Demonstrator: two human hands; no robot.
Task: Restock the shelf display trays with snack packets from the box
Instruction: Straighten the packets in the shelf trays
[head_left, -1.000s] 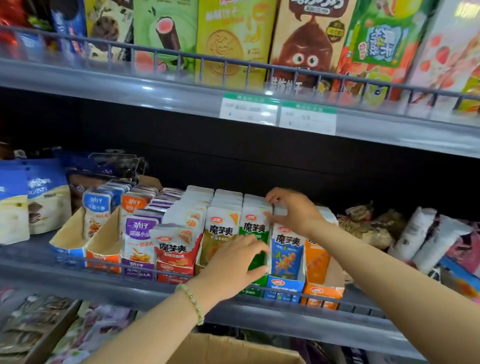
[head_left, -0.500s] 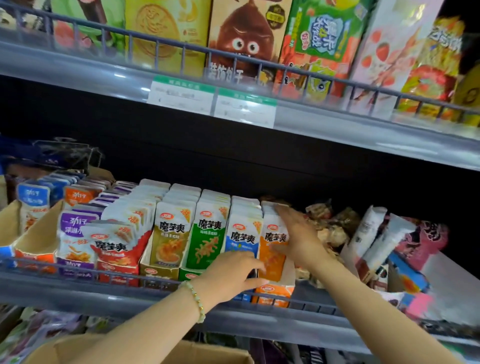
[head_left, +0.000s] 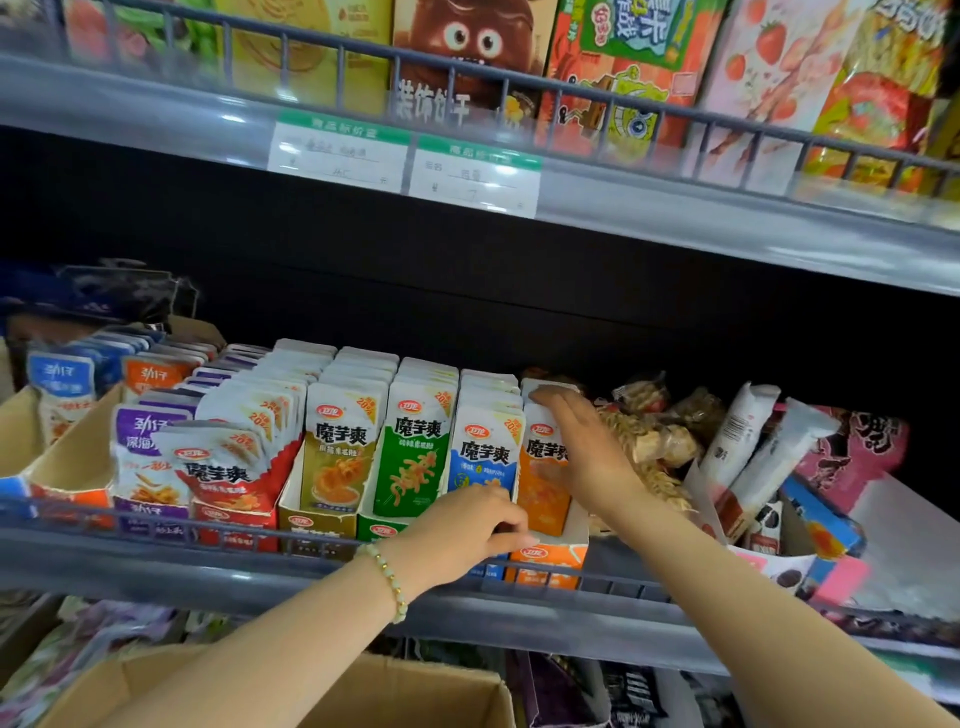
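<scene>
Head view: restocking a row of display trays on the middle shelf (head_left: 519, 618). At the shelf's left end, open card trays (head_left: 78, 457) are showing blue, orange and purple packet fronts. Below the front edge the cardboard box (head_left: 415, 691) is sitting with its inside out of sight.

Moving right, red packets (head_left: 223, 467) are leaning forward in their tray. Gold packets (head_left: 337, 452) and green packets (head_left: 415, 457) are standing upright in full rows at the shelf's front edge.

The left hand (head_left: 467, 525), with a bead bracelet (head_left: 389, 582) at the wrist, is curling its fingers round the front lip of the blue tray (head_left: 485, 571), apparently steadying it. Just beside it, the right hand (head_left: 576, 447) is lying flat, fingers straight, along the right side of the orange packets (head_left: 543, 483). Its fingertips are reaching the rearmost packet. It is holding nothing and is pressing the row together in the orange tray (head_left: 545, 558).

Towards the shelf's right end, loose wrapped snacks (head_left: 649, 441) and white tubes (head_left: 743, 436) are lying heaped.

Judging by their look, the packets are light, thin, soft pouches. Their slick film is likely sliding under a loose grip and creasing under a hard one. They are best taken as a small stack, pinched across the flat faces near the top seam. The thin card trays are probably bending at the lip, so support belongs at the base corners.
</scene>
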